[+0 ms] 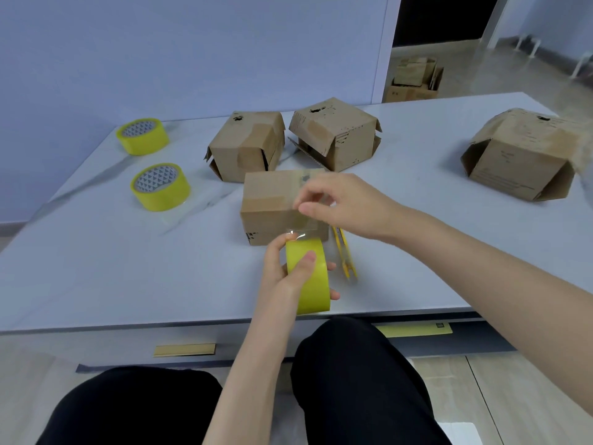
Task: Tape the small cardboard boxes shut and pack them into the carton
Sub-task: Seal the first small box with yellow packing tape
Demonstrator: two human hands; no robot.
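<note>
A small closed cardboard box (pixel 269 200) sits at the middle of the grey table (pixel 128 268). My left hand (pixel 285 274) grips a yellow tape roll (pixel 309 274) just in front of the box. A clear strip of tape (pixel 301 231) runs from the roll up onto the box top. My right hand (pixel 340 200) pinches the strip's free end over the box's right side. Three other small boxes stand farther back with loose flaps: one (pixel 247 146) behind the near box, one (pixel 335 133) beside it, one (pixel 519 155) at the far right.
Two more yellow tape rolls (pixel 142 136) (pixel 160 186) lie at the table's left. A yellow cutter (pixel 345 255) lies right of the taped box. A carton with cardboard inside (pixel 414 80) stands on the floor beyond the table. My knees are under the table's front edge.
</note>
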